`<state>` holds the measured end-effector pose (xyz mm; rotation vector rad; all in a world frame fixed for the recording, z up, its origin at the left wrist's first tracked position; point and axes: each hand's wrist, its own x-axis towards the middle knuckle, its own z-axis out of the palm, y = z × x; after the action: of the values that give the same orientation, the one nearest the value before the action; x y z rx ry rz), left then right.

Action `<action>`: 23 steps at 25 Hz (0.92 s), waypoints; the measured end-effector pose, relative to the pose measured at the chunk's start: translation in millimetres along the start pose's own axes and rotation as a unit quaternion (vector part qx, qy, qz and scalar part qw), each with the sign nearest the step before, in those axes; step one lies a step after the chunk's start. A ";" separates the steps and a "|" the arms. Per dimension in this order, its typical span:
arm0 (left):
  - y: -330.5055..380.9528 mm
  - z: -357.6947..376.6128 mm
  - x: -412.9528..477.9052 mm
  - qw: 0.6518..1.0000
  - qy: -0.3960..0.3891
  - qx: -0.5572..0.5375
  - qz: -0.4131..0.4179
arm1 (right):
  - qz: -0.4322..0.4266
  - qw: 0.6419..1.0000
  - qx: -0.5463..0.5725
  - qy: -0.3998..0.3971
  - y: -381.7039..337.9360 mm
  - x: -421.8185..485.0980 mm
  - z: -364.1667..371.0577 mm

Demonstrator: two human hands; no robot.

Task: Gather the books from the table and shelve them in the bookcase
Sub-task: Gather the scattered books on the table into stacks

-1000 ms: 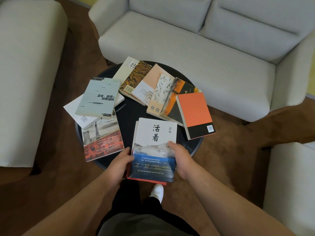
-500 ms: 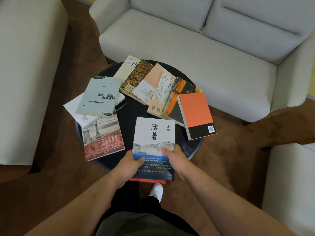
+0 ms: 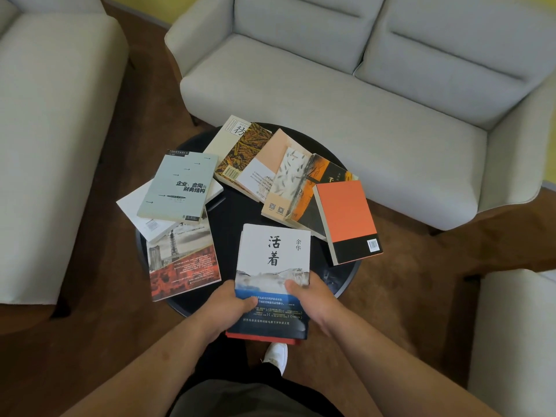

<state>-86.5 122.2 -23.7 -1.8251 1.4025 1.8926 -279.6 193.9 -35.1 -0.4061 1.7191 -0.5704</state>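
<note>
Both hands are clamped on a small stack at the near edge of the round black table (image 3: 231, 218): the left hand (image 3: 231, 305) grips its left side and the right hand (image 3: 313, 299) its right, thumbs on the cover of a white-and-blue book (image 3: 273, 260) that lies on a red book (image 3: 261, 338). On the left of the table a pale green book (image 3: 177, 188) lies across a white book (image 3: 135, 209) and a red-and-grey book (image 3: 183, 266), while on the far right several books overlap in a fan ending in an orange-and-black book (image 3: 346, 221). A grey sofa (image 3: 331, 94) stands beyond the table.
</note>
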 end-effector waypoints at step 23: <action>231.3 -180.3 197.8 0.948 0.165 0.238 0.135 | 0.051 0.961 -0.158 0.220 -72.0 127.2 -147.4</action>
<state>-164.8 -222.2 -43.6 -1.8193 2.0936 1.2064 -453.8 87.3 -72.1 -0.4338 2.2589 -0.3236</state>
